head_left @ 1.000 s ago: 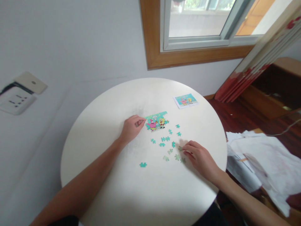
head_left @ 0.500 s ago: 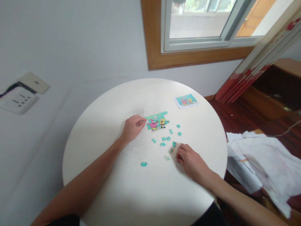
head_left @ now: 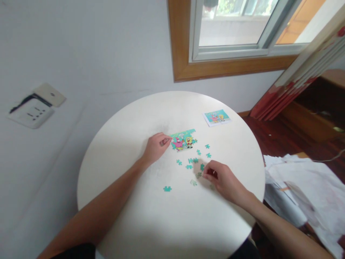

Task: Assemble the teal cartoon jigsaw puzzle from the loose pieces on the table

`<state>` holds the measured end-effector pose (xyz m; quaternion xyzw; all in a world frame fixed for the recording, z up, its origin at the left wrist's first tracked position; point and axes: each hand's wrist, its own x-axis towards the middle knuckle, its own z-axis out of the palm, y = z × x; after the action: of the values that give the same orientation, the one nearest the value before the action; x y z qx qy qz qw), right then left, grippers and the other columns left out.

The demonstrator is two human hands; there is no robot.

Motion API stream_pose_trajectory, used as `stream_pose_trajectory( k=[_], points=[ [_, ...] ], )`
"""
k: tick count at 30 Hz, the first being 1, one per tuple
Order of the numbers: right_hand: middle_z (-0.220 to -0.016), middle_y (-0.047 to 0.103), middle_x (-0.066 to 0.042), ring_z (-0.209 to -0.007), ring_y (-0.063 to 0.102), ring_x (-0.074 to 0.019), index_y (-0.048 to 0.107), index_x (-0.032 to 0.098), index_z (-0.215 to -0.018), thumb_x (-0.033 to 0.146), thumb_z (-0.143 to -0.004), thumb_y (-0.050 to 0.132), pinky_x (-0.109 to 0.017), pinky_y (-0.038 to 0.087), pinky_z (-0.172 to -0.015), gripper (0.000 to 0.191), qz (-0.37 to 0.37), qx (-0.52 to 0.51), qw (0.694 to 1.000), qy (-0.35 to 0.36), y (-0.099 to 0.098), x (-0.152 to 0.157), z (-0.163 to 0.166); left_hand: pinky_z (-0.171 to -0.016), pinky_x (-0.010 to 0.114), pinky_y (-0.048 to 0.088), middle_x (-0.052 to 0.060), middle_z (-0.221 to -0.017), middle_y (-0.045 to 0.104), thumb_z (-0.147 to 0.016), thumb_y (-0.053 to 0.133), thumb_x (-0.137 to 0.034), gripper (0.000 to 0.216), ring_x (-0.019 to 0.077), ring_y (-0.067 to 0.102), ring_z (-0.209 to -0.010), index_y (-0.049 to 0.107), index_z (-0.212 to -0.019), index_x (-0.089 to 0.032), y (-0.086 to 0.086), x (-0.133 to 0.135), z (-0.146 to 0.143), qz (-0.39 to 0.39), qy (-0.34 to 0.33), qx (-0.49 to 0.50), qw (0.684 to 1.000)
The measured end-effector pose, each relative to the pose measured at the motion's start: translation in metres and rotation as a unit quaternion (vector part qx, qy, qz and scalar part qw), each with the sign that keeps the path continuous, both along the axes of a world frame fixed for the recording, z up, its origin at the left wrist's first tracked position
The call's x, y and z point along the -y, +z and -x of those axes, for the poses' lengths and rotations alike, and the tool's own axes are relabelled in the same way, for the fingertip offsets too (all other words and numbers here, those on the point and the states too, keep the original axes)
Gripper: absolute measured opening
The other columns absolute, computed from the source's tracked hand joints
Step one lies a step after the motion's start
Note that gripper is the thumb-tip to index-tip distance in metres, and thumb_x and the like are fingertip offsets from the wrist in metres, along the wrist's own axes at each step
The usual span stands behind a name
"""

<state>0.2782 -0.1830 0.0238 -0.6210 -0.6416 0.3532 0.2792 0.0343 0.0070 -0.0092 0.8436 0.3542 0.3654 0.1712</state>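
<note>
My left hand [head_left: 157, 147] is closed in a pinch at the left edge of the partly assembled jigsaw puzzle [head_left: 184, 141], which shows cartoon figures on a teal ground. Whatever lies between those fingertips is too small to make out. Over the loose pieces, my right hand [head_left: 222, 178] has thumb and fingers curled together; its fingertips hide anything they hold. Just left of it are a teal puzzle piece [head_left: 202, 167] and a pale green piece [head_left: 193, 182]. A joined-looking pair of teal pieces [head_left: 193, 160] lies below the puzzle.
The round white table [head_left: 121, 122] carries a picture card [head_left: 217, 117] at its far right. A single teal piece [head_left: 167, 189] lies nearer me. Papers [head_left: 309, 187] are piled beyond the table's right edge. A wall with sockets [head_left: 33, 111] stands at left.
My right hand has lifted slightly, uncovering a pale piece beneath it. My left hand stays at the puzzle's left edge. The whole view has shifted a little.
</note>
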Motion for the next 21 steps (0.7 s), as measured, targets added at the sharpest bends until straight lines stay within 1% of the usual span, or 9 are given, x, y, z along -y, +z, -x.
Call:
stream_pose_trajectory(
  k=[1,4,8,12,14,18,21],
  points=[
    [-0.074,0.062,-0.002,-0.067,0.055,-0.0148,0.062,0.018,-0.080,0.019,-0.087,0.059,-0.027,0.041,-0.063,0.008,0.001,-0.031,0.999,-0.017,0.001,-0.006,-0.001,-0.059,0.023,0.038,-0.002,-0.067,0.055,-0.090,0.060,-0.021,0.014,0.0108,0.050,-0.061,0.073,-0.087,-0.018,0.000,0.000,0.000,0.003,-0.001,-0.001,1.000],
    [-0.068,0.061,-0.001,-0.063,0.053,-0.0137,0.061,0.018,-0.076,0.029,-0.086,0.062,-0.027,0.040,-0.059,0.015,0.010,-0.114,0.992,-0.050,0.001,-0.026,-0.006,-0.059,0.023,0.038,-0.002,-0.066,0.054,-0.089,0.060,-0.021,0.014,0.0109,0.049,-0.061,0.073,-0.087,-0.017,0.000,0.000,0.000,0.008,0.000,0.000,1.000],
    [-0.063,0.059,0.000,-0.056,0.052,-0.0119,0.061,0.017,-0.075,0.033,-0.081,0.066,-0.026,0.040,-0.054,0.018,0.017,-0.165,0.984,-0.069,-0.002,-0.054,-0.014,-0.060,0.024,0.039,-0.002,-0.066,0.054,-0.089,0.061,-0.020,0.012,0.0110,0.050,-0.061,0.072,-0.086,-0.018,0.000,-0.001,0.001,0.015,-0.001,0.004,1.000],
    [-0.062,0.063,-0.002,-0.056,0.055,-0.0125,0.064,0.016,-0.074,0.031,-0.076,0.067,-0.026,0.042,-0.053,0.016,0.009,-0.158,0.984,-0.078,-0.008,-0.084,-0.024,-0.062,0.025,0.041,-0.001,-0.069,0.057,-0.089,0.062,-0.020,0.012,0.0121,0.052,-0.063,0.073,-0.088,-0.018,-0.002,-0.001,0.001,0.032,-0.010,-0.004,0.999],
    [-0.063,0.065,-0.003,-0.056,0.055,-0.0126,0.066,0.015,-0.072,0.030,-0.073,0.067,-0.025,0.043,-0.053,0.014,0.006,-0.142,0.987,-0.076,-0.014,-0.100,-0.028,-0.067,0.027,0.044,0.000,-0.073,0.060,-0.089,0.062,-0.021,0.012,0.0136,0.055,-0.068,0.074,-0.090,-0.019,-0.003,-0.001,0.001,0.034,-0.020,-0.014,0.999],
    [-0.063,0.066,-0.004,-0.055,0.054,-0.0118,0.068,0.014,-0.070,0.025,-0.071,0.067,-0.024,0.042,-0.052,0.011,0.018,-0.111,0.993,-0.046,-0.024,-0.126,-0.028,-0.082,0.033,0.046,0.004,-0.089,0.068,-0.090,0.064,-0.023,0.013,0.0182,0.060,-0.086,0.074,-0.098,-0.021,-0.006,-0.003,0.001,0.017,-0.053,-0.051,0.997],
    [-0.060,0.065,-0.004,-0.053,0.053,-0.0111,0.071,0.013,-0.069,0.021,-0.070,0.065,-0.022,0.039,-0.049,0.010,0.020,-0.077,0.996,-0.030,-0.030,-0.137,-0.024,-0.090,0.038,0.044,0.004,-0.103,0.068,-0.089,0.066,-0.024,0.018,0.0203,0.059,-0.096,0.074,-0.105,-0.025,-0.007,-0.003,0.002,-0.001,-0.067,-0.081,0.995]
  ],
)
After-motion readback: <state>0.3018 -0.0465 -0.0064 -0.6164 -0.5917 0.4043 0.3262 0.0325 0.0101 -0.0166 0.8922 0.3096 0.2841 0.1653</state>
